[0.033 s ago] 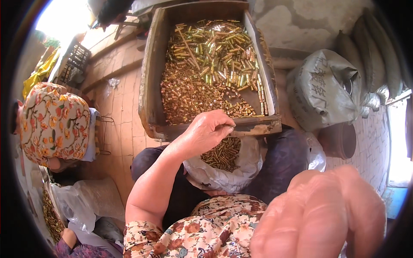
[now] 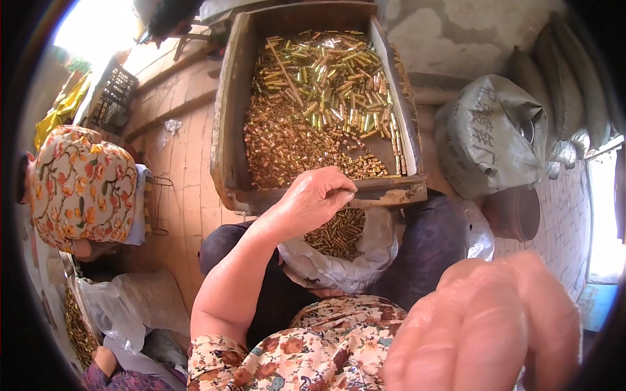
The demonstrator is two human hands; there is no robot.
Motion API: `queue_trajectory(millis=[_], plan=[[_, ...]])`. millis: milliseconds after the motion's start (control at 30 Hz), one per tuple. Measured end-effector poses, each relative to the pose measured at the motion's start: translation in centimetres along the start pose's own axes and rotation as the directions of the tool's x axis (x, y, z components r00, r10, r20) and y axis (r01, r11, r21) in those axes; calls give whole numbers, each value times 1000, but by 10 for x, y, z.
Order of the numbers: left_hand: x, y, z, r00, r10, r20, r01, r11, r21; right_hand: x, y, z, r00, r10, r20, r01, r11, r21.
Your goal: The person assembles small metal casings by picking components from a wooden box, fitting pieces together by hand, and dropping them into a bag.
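My left hand (image 2: 313,201) rests at the near rim of a wooden tray (image 2: 226,130), its fingers curled together in a pinch. Whatever lies between those fingertips is hidden. Raised close to the camera at the lower right, my right hand (image 2: 479,319) is slightly blurred with its fingers folded in; its grip is out of sight. Inside the tray, short copper-coloured metal pieces (image 2: 287,140) cover the near left, and longer shiny brass-coloured tubes (image 2: 339,65) lie in the far part. Below my left hand, a white sack (image 2: 375,251) between my knees holds many small brass-coloured tubes (image 2: 336,236).
A thin stick (image 2: 283,73) lies across the tubes. On the right stand a full grey-white sack (image 2: 486,137) and a dark brown bucket (image 2: 515,212). A person in a flowered top (image 2: 85,189) sits at the left, above clear plastic bags (image 2: 117,306). A black crate (image 2: 112,98) stands farther back.
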State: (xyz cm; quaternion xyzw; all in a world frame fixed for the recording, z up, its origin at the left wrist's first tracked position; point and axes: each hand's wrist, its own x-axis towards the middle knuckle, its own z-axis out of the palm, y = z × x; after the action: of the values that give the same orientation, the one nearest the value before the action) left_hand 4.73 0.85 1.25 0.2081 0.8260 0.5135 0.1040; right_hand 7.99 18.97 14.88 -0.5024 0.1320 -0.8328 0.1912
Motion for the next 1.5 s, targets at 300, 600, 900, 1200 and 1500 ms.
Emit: queue_trajectory(millis=[300,600,900,1200,1500], plan=[[17,-2,-14,960,-46,-277,48,999,-2,-15,-18,-62,766,45,-641,-588,453,-670],[60,-33,-2,959,70,-274,73,876,476,-91,17,-213,763,134,-633,-492,-515,-702],[90,-53,16,991,100,-92,-2,684,730,-95,24,-219,817,274,-508,-213,-675,-707],[92,-52,21,987,138,-80,-29,652,757,-94,26,-217,802,331,-497,-140,-704,-696],[84,-33,12,991,44,-123,50,743,668,-92,27,-219,772,339,-538,-192,-683,-705]])
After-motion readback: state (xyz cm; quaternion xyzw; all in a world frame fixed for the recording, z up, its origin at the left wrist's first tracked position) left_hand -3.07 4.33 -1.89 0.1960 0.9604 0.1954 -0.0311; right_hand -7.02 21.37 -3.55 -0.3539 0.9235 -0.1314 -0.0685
